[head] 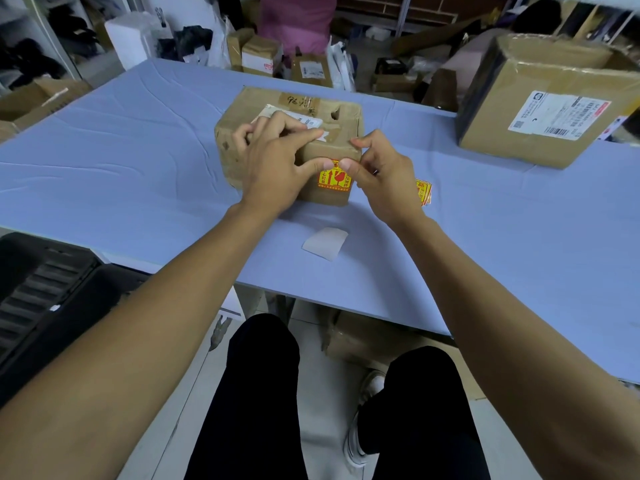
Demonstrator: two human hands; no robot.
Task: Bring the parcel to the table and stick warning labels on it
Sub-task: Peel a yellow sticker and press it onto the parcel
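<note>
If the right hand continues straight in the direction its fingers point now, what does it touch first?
The right hand points left and slightly away, its thumb already on the warning label on the parcel. Going straight on, it would probably meet the left hand thumb first; depth is hard to judge.

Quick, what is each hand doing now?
Left hand: open, pressing the warning label onto the parcel.
Right hand: thumb pressing the same label.

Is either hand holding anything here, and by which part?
Both hands press thumbs on the top edge of the red-and-yellow warning label against the brown cardboard parcel; nothing is lifted.
</note>
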